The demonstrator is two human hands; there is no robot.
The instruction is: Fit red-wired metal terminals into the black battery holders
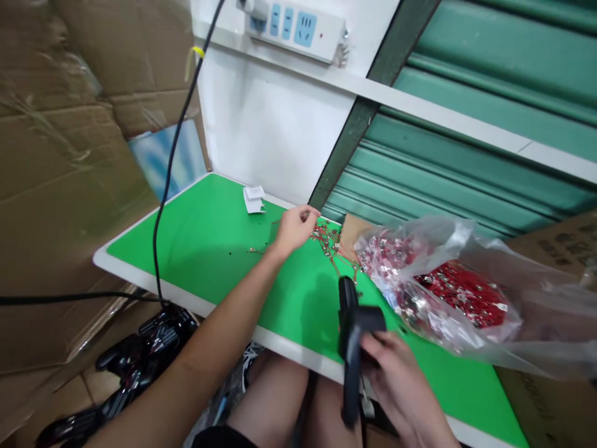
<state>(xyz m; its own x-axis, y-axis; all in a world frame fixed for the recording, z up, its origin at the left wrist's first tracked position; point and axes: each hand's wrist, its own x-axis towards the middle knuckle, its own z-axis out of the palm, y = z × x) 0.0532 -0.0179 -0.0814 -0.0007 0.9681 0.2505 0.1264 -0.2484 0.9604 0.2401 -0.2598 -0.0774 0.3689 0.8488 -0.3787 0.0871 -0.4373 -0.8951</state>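
My left hand (295, 229) reaches across the green table top to the far edge, at a small loose pile of parts with red wires and shiny metal bits (330, 241). Its fingers are curled together in a pinch, and whatever lies in them is too small to make out. Over the near edge of the table, my right hand (392, 373) grips a black plastic housing (357, 330) with a long narrow body and a blocky part at its side. The fingers behind the housing are partly hidden.
A clear plastic bag of red-wired parts (466, 295) lies on the right of the green table (196, 230). A folded white paper (254, 199) sits near the back. A black cable (173, 149) hangs at left. Black plastic pieces (135, 361) lie below, beside cardboard boxes (60, 205).
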